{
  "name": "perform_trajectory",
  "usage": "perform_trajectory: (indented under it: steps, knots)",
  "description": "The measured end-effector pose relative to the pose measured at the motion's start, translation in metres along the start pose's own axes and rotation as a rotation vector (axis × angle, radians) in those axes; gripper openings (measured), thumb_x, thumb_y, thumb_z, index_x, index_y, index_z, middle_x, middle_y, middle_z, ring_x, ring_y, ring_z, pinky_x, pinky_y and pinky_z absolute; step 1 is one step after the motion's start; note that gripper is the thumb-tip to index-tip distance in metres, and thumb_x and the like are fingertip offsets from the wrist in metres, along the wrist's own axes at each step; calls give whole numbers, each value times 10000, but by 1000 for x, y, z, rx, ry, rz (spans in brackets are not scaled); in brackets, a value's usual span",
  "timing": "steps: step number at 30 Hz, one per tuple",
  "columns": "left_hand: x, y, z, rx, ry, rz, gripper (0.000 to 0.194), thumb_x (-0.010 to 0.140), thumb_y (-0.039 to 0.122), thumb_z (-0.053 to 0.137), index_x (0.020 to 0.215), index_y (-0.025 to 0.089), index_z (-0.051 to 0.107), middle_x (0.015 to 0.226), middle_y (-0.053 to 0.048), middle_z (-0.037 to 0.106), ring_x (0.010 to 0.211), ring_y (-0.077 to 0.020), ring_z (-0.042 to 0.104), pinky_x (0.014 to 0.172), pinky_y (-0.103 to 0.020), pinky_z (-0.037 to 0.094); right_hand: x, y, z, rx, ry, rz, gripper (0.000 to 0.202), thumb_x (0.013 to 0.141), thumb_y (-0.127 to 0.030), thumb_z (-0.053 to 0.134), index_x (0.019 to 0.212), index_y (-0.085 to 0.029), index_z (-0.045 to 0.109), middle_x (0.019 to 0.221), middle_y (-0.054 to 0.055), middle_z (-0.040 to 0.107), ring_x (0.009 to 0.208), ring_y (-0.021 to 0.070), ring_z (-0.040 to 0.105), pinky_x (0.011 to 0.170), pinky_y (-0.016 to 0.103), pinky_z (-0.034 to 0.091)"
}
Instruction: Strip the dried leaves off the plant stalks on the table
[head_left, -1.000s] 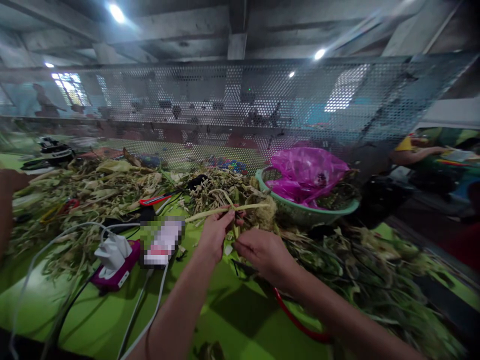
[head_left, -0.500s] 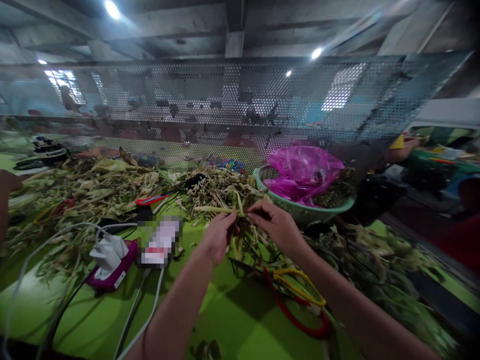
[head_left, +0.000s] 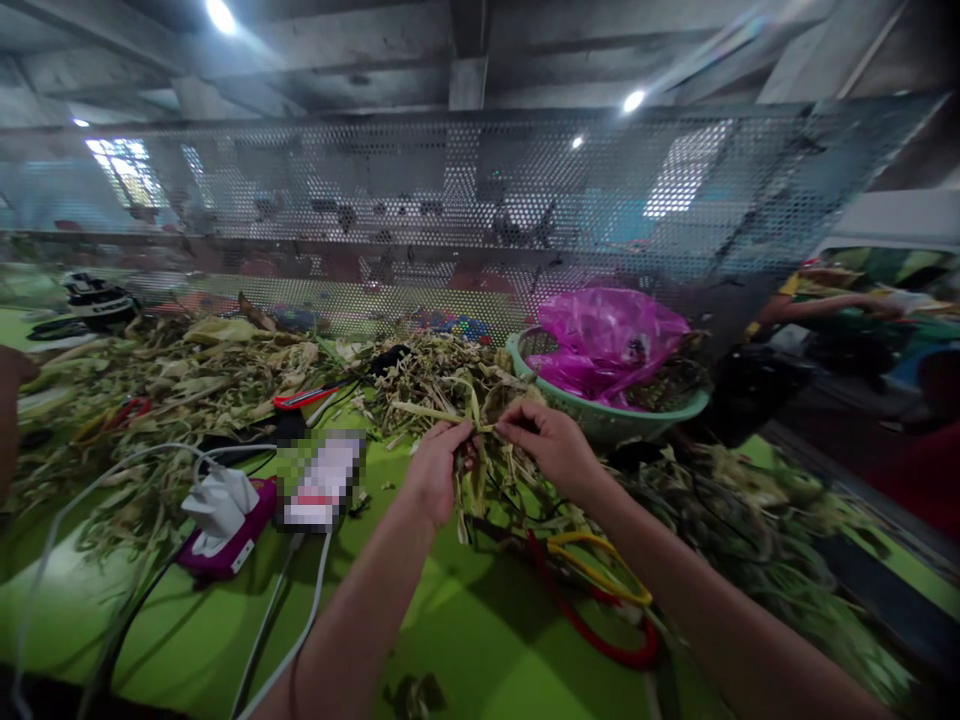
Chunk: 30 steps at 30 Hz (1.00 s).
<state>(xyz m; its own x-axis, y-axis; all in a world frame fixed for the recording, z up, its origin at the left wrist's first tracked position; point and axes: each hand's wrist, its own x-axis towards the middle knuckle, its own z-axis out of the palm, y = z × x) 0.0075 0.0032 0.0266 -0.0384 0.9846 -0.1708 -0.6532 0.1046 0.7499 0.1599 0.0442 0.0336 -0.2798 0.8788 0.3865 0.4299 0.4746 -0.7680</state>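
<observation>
Pale green-yellow plant strips (head_left: 475, 405) cross one another between my hands, above the green table (head_left: 480, 640). My left hand (head_left: 437, 470) pinches them at the crossing, with thumb and forefinger together. Close by on the right, my right hand (head_left: 546, 440) holds the end of one strip between thumb and fingertips. Leafy ends hang down beneath my fingers. Behind my hands lies a heap of dried plant pieces (head_left: 427, 375). Scissors with red and yellow handles (head_left: 600, 575) lie below my right forearm.
A green basket (head_left: 637, 425) holds a pink plastic bag (head_left: 611, 340). To the left are a phone (head_left: 322, 480), a purple power strip (head_left: 225, 545) with cables and a red cutter (head_left: 306, 397). A perforated metal panel (head_left: 420, 220) stands behind. Another person's arm (head_left: 832, 305) shows at right.
The held strips have shifted slightly, and their leafy ends now hang lower below my left hand. Both my hands stay almost in place. At the far right, the other person's arm reaches further right.
</observation>
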Motion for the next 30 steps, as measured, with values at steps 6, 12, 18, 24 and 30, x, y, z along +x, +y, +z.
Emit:
perform_trajectory:
  steps: [6,12,18,24,30]
  knots:
    - [0,0,-3,132,-122,44,252,615,313,745,674,134,578,598,35,550,499,-49,431,494,-191,321,-3,-2,-7,22,-31,47,218,752,-396,618,735,-179,637,693,5,610,693,168,546,694,294,427]
    - [-1,-4,-5,218,-256,-16,270,641,350,740,803,155,649,714,-2,636,632,-104,537,648,-229,416,-5,-11,-10,427,-155,274,260,726,-434,651,796,-184,642,754,15,656,710,179,594,669,303,467]
    - [-4,-7,-5,277,-279,-38,254,668,350,721,821,158,657,740,-10,640,678,-119,549,694,-246,428,-5,-5,-5,579,-78,330,297,632,-396,745,729,-186,559,637,-36,577,576,122,531,576,260,432]
    - [-2,-7,-6,320,-388,4,309,662,355,724,886,149,668,788,-28,657,742,-143,565,760,-273,439,-4,-7,0,472,11,275,303,659,-418,701,735,-176,535,587,-50,507,491,83,407,471,226,321]
    - [-1,-3,-7,418,-418,75,263,692,324,691,883,144,681,817,-39,662,777,-154,557,769,-258,422,-3,-6,-3,348,24,234,343,666,-481,679,691,-183,510,542,-62,454,449,81,384,441,227,308]
